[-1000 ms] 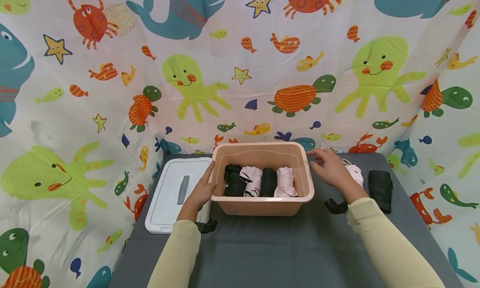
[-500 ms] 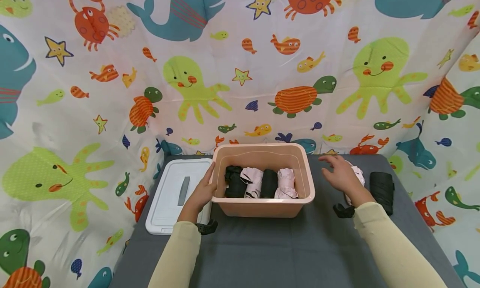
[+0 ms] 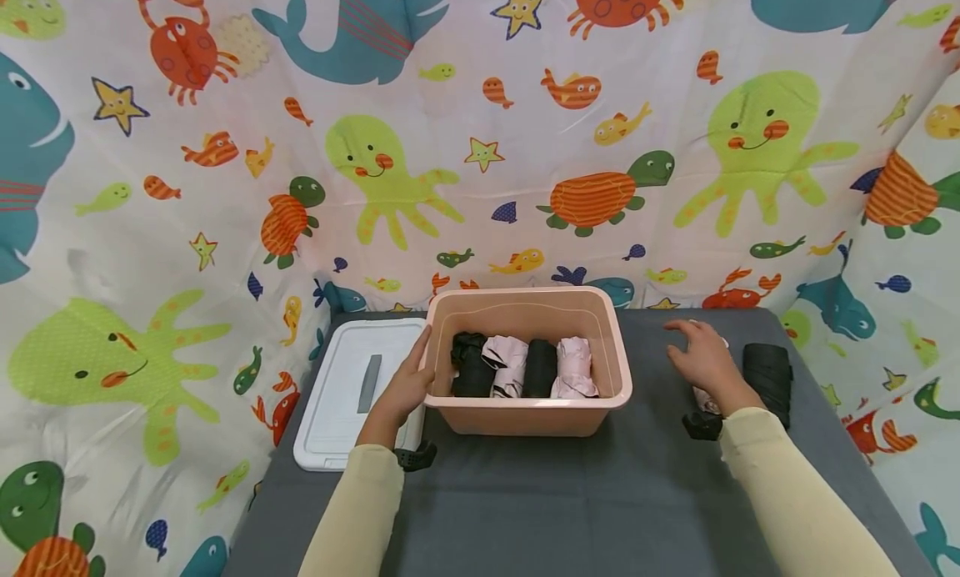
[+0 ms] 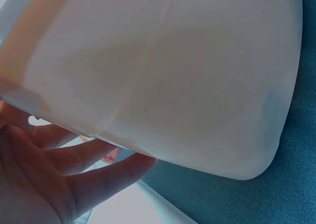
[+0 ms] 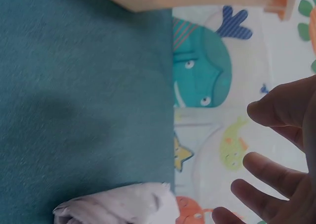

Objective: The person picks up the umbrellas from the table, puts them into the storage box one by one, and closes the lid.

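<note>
Bin: a pink plastic bin (image 3: 528, 406) stands between the two hands on the grey tabletop (image 3: 540, 510), open at the top.
Bin contents: four folded umbrellas side by side, black (image 3: 470, 366), pale pink (image 3: 506, 363), black (image 3: 538, 366), pale pink (image 3: 573, 367), each with its long axis running away from the person.
Left hand: the left hand (image 3: 405, 385) rests flat against the bin's left wall, fingers straight; the left wrist view shows the fingers (image 4: 98, 174) touching that wall under the rim.
Right hand: the right hand (image 3: 701, 358) hovers with fingers spread and relaxed, holding nothing, over a pale pink folded umbrella (image 3: 705, 398) lying on the table, mostly hidden beneath it.
Pink umbrella axis: cannot tell for sure; the visible ends suggest it runs away from the person.
Other umbrella: a black folded umbrella (image 3: 768, 375) lies just beyond the right hand, lengthwise away from the person.
Lid: a white lid (image 3: 352, 393) lies flat just outside the left hand.
Room: bare tabletop lies between bin and right hand; a printed curtain (image 3: 480, 143) closes the far and side edges.
</note>
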{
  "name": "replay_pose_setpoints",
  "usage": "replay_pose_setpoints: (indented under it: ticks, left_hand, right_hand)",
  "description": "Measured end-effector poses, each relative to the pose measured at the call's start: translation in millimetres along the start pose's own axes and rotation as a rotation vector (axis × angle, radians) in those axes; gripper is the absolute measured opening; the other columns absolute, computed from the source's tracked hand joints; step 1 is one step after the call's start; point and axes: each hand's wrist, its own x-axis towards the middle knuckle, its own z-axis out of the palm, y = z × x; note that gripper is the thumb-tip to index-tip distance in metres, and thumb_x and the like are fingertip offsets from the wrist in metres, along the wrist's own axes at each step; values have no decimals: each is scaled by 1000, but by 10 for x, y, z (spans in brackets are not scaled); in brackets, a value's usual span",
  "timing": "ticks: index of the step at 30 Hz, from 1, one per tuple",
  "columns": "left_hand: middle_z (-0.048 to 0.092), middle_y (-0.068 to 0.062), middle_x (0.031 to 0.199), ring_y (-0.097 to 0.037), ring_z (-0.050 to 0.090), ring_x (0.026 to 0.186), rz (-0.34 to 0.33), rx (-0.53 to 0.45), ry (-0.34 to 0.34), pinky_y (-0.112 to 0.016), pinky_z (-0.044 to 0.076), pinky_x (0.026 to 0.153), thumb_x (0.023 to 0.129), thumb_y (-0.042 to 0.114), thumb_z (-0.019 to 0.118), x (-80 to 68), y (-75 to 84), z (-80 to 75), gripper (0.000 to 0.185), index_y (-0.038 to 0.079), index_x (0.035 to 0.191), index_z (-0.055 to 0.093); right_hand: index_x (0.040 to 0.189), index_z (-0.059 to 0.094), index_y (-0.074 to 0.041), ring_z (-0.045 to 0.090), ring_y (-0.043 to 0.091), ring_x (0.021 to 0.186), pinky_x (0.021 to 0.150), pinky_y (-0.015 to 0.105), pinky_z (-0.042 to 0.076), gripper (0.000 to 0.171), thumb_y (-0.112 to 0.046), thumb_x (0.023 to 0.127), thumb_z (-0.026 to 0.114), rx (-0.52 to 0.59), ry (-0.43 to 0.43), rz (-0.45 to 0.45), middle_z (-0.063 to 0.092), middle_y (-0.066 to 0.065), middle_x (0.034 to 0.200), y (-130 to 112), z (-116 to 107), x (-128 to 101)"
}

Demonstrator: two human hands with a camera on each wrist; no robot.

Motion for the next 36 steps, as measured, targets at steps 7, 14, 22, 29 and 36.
replay_pose_setpoints:
  ticks: [7, 14, 22, 29, 36]
  left_hand:
    - [15, -2, 163, -34, 22, 147, -5, 7, 27, -63, 25, 112, 95, 9, 43, 33, -54, 22, 76, 50, 151, 13]
    - [13, -1, 164, -34, 20, 148, -13, -1, 26, -64, 23, 112, 96, 11, 42, 0, -62, 16, 74, 53, 150, 13]
    - [15, 1, 163, -32, 20, 148, -8, -3, 37, -64, 21, 113, 94, 10, 43, 23, -63, 15, 76, 53, 150, 15]
    - [16, -1, 163, -33, 23, 147, -14, 5, 30, -64, 23, 112, 92, 9, 41, 35, -93, 13, 77, 54, 149, 15]
    - [11, -5, 164, -36, 21, 147, -30, 18, 13, -66, 23, 111, 93, 6, 41, -9, -4, -21, 77, 41, 155, 12]
  right_hand:
    - [135, 48, 2, 33, 57, 123, 99, 70, 31, 47, -17, 92, 51, -13, 12, 16, 31, 41, 139, 179, 35, -3]
    - [133, 48, 3, 34, 58, 120, 94, 70, 34, 48, -20, 90, 49, -28, -10, 38, 34, 43, 135, 346, 91, -12]
    - [132, 47, 6, 29, 60, 125, 100, 72, 28, 50, -20, 90, 50, -64, -30, 54, 39, 43, 134, 509, 136, 15]
    - [134, 45, 7, 30, 60, 122, 97, 72, 31, 52, -22, 91, 49, -68, -84, 101, 39, 44, 133, 549, 120, -1]
    - [136, 44, 6, 34, 63, 117, 94, 71, 35, 55, -25, 91, 47, -98, -171, 88, 43, 43, 131, 643, 142, 89]
